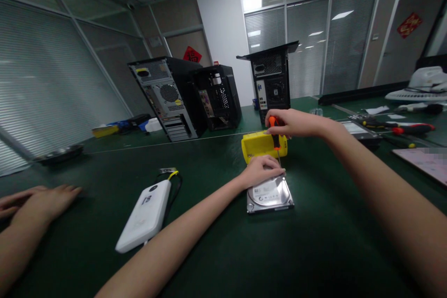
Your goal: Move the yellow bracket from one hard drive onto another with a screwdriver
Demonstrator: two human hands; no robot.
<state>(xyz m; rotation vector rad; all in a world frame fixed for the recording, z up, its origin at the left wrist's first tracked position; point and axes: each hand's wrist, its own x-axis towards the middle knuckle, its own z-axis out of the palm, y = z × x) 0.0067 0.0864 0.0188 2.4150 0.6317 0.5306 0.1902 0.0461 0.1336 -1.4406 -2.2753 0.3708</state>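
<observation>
A silver hard drive [268, 195] lies flat on the green table, its label side up. Across its far part rests my left hand [261, 171], fingers laid over the drive and gripping it. My right hand [279, 122] is closed round the orange and black handle of a screwdriver [276, 142]. The screwdriver stands nearly upright, its shaft pointing down at the drive's far right corner; my left fingers partly cover that spot, so contact of the tip is hard to see. Just behind both hands sits a yellow open box [258, 145].
A white power bank [145, 214] with a cable lies left. Another person's hands [45, 202] rest at the far left. Computer cases [188, 93] and another tower [272, 84] stand behind. Pliers [377, 123], a red-handled tool [414, 129] and a pink pad [424, 163] lie right.
</observation>
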